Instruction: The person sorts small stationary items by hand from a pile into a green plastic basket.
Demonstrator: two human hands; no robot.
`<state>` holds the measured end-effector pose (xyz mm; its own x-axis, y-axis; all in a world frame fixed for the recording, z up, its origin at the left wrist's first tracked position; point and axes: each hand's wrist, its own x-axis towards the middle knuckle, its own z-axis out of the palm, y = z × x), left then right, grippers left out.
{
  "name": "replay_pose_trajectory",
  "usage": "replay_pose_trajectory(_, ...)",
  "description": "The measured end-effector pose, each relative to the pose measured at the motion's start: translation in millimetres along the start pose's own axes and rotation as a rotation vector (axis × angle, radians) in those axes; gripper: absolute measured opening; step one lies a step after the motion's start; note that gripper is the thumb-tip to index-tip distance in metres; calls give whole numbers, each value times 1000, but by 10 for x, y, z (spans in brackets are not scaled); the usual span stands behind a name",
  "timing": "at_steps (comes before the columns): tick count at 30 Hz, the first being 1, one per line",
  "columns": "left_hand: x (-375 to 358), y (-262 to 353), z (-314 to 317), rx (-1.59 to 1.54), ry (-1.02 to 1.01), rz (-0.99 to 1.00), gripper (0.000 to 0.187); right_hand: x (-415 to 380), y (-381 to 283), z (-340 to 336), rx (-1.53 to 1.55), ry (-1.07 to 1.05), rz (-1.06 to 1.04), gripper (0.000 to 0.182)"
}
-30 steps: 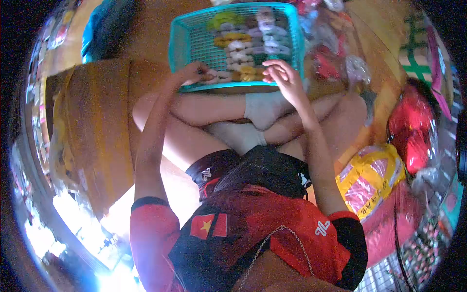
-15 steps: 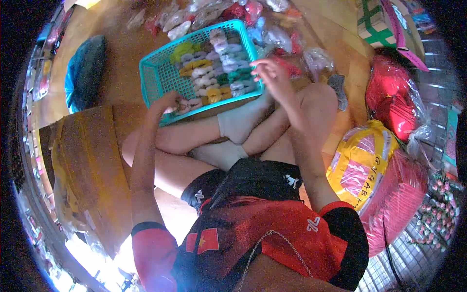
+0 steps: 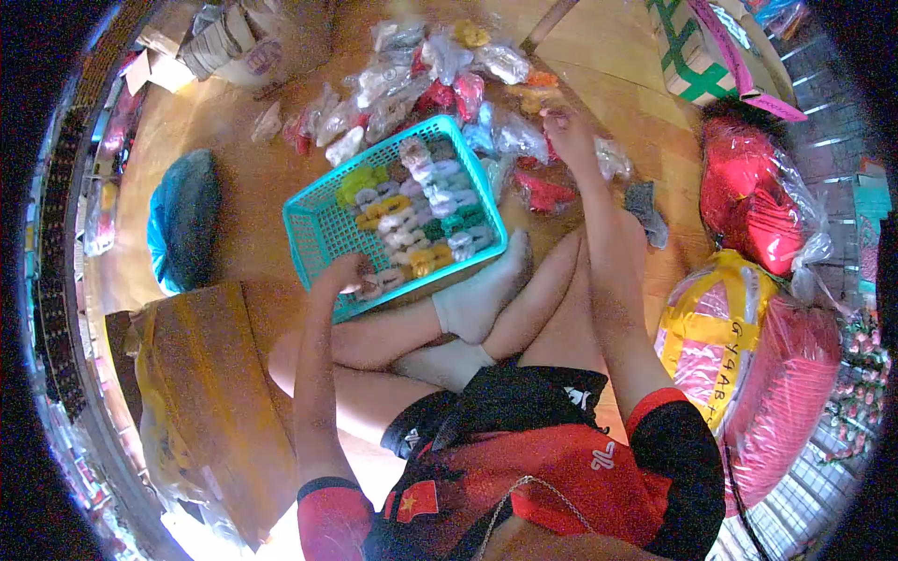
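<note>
A turquoise plastic basket (image 3: 297,222) sits in front of my crossed legs. Rows of small fluffy bundles (image 3: 432,220) in white, yellow, green, grey and brown fill its middle and right. At the near-left corner is my left hand (image 3: 348,273), its fingers curled inside the rim beside a pale pinkish bundle (image 3: 389,277); what they hold, if anything, is hidden. My right hand (image 3: 571,133) reaches out beyond the basket's right side, fingers loosely bent and apart, with nothing visible in them. Below and beside it lies a pile of plastic-bagged bundles (image 3: 513,136).
To the left are a blue bag (image 3: 182,220) and a taped cardboard box (image 3: 210,393). On the right stand red bagged goods (image 3: 748,192), a yellow-taped package (image 3: 706,337) and a green-taped box (image 3: 697,56). A grey cloth item (image 3: 645,213) lies by my right knee.
My right hand has moved from the basket's right rim outward to the bagged pile. The left hand stays at the near-left corner. The whole view has shifted, showing more of the far floor.
</note>
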<state>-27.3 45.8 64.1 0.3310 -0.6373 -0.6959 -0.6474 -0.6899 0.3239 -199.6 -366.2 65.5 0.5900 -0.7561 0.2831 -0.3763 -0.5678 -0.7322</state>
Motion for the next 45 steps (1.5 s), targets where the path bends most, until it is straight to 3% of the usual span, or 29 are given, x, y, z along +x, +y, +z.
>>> replay_pose_trajectory(3, 68, -73, -11, -43, -107, 11, 40, -39, 59, 133, 98, -79, 112, 18)
replay_pose_trajectory(6, 26, -144, -26, -128, -145, 31, 39, -123, 124, 96, 167, -64, 84, 19)
replay_pose_trajectory(8, -24, -166, -79, -182, -151, 25, 37, -123, 82, -14, 214, -77, 198, 20)
replay_pose_trajectory(11, -182, 271, -541, 64, -116, -58, 39, -65, 294, 65, 299, 11, 199, 21)
replay_pose_trajectory(14, 44, 448, -895, -17, 106, 126, 37, -51, 279, 55, 362, 24, 189, 20)
replay_pose_trajectory(18, 235, 1751, -1460, 94, 576, 437, 26, -121, 220, 114, 348, -18, 182, 17)
replay_pose_trajectory(20, 786, 2079, -1583, 232, 587, 644, 23, -136, 163, 158, 366, 4, 184, 16)
replay_pose_trajectory(27, 2610, 2901, -1429, 516, 769, 796, 32, -127, 218, 223, 447, 10, 258, 17)
replay_pose_trajectory(30, 3067, 2925, -1409, 805, 1077, 956, 30, -125, 64, 44, 574, -20, 318, 17)
replay_pose_trajectory(33, 3170, 2844, -1335, 787, 1017, 709, 25, -120, 56, 8, 584, -11, 359, 16)
replay_pose_trajectory(37, 3149, 2821, -1269, 1056, 1150, 644, 21, -79, 72, 105, 645, 72, 354, 16)
replay_pose_trajectory(38, 3141, 2792, -1261, 942, 1225, 725, 21, -79, 17, 76, 702, 73, 376, 16)
replay_pose_trajectory(41, 2987, 2918, -1288, 890, 1044, 526, 24, -111, -5, 48, 677, 19, 349, 17)
replay_pose_trajectory(45, 3233, 2882, -1282, 705, 886, 529, 33, -119, -13, 13, 658, 0, 356, 17)
